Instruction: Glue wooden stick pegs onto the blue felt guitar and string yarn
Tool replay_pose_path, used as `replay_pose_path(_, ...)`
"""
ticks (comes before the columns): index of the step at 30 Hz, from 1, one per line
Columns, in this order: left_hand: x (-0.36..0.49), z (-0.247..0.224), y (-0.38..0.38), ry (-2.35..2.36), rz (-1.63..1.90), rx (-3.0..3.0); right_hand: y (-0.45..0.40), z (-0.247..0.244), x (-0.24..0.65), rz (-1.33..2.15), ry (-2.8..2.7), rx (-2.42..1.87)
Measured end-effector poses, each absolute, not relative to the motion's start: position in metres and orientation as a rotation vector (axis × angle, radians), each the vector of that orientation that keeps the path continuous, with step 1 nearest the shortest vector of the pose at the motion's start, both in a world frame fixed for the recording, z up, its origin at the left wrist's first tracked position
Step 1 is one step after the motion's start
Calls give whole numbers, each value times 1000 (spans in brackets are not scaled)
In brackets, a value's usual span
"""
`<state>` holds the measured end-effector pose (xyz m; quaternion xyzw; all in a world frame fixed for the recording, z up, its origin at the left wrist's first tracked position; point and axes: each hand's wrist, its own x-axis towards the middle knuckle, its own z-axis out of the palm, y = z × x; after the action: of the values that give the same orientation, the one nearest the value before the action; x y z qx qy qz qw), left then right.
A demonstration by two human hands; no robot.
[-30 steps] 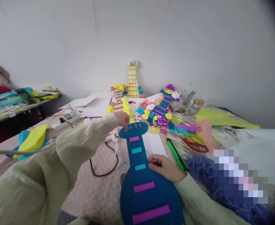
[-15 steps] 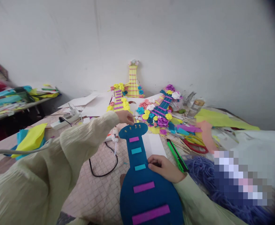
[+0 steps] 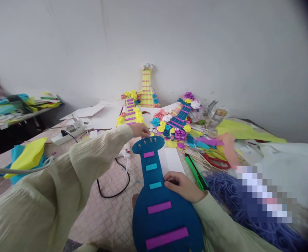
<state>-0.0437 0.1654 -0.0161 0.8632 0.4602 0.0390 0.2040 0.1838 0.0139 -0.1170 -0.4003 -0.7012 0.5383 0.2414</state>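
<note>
A blue cutout shaped like a lute (image 3: 166,224) stands tilted in front of me, with purple and light-blue strips across its neck and body. Small pale pegs (image 3: 145,141) stick out of its rounded head. My right hand (image 3: 185,186) has curled fingers and grips the cutout's right edge where the neck widens. Just above the head, my left hand (image 3: 141,130) has its fingers pinched together; what they hold, if anything, is too small to make out. A white glue gun (image 3: 127,152) lies behind my left wrist, its black cord looping on the table.
Decorated lute models (image 3: 146,87) lean at the wall among paper flowers. To the right lie a green utility knife (image 3: 196,172), red-handled scissors (image 3: 218,162) and a heap of blue-violet cord (image 3: 222,190). A power strip (image 3: 67,135) and folded crepe paper (image 3: 27,157) are at left.
The whole view has shifted a little. Both hands keep nearly the same places on and above the blue cutout, the left fingers staying pinched near its head.
</note>
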Motion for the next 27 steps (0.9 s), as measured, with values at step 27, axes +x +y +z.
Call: replay_pose_path(27, -35, -24, 170, 1354, 444, 2463, 15, -122, 182, 1502, -1883, -1079)
